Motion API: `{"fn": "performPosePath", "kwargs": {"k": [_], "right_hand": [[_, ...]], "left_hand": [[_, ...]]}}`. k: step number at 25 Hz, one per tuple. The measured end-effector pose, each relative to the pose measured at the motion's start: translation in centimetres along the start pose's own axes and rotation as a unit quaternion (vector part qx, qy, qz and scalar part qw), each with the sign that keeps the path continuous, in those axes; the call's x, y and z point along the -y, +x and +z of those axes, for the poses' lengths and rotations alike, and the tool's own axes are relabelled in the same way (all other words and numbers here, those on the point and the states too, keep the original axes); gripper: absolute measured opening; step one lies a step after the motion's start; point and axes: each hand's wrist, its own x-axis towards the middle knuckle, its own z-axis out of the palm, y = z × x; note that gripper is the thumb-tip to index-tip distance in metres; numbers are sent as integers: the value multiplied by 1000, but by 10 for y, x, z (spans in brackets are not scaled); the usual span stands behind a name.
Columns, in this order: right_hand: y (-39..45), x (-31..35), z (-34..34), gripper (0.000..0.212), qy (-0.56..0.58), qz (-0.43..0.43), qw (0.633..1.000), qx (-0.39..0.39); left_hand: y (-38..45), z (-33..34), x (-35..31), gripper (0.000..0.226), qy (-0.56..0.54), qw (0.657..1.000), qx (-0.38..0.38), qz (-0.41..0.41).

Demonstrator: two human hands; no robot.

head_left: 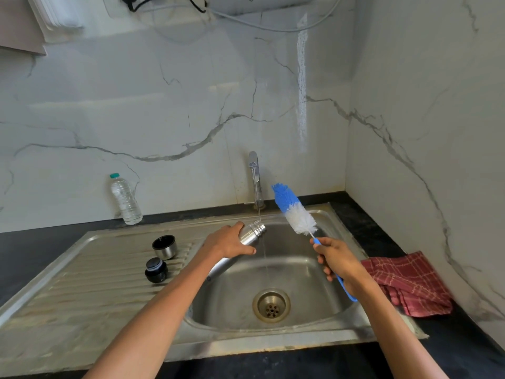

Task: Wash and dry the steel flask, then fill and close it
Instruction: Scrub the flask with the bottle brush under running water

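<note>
My left hand grips the steel flask around its body and tilts its open threaded mouth up toward the right, over the sink basin. A thin stream of water falls from the tap right at the flask's mouth. My right hand holds the blue handle of a bottle brush, whose blue and white bristle head points up and left, apart from the flask. On the draining board stand the steel cup lid and the black stopper.
A clear plastic water bottle with a teal cap stands against the marble wall at the left. A red checked cloth lies on the dark counter right of the sink. The drain sits in the basin's middle.
</note>
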Motion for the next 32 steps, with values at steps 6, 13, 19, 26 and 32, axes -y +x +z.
{"fn": "performPosePath", "kwargs": {"k": [6, 13, 19, 26, 32], "right_hand": [[-4, -1, -3, 18, -19, -6, 1000, -12], [-11, -1, -4, 17, -21, -6, 1000, -7], [-12, 0, -4, 16, -26, -3, 1000, -6], [-11, -2, -4, 18, -28, -2, 1000, -2], [-15, 0, -4, 17, -37, -6, 999, -5]], "left_hand": [[3, -12, -13, 88, 97, 994, 36, 29], [8, -25, -21, 84, 260, 963, 50, 48], [11, -24, -18, 85, 325, 945, 25, 43], [12, -28, -22, 81, 413, 908, -10, 62], [10, -15, -29, 66, 521, 847, -31, 97]]}}
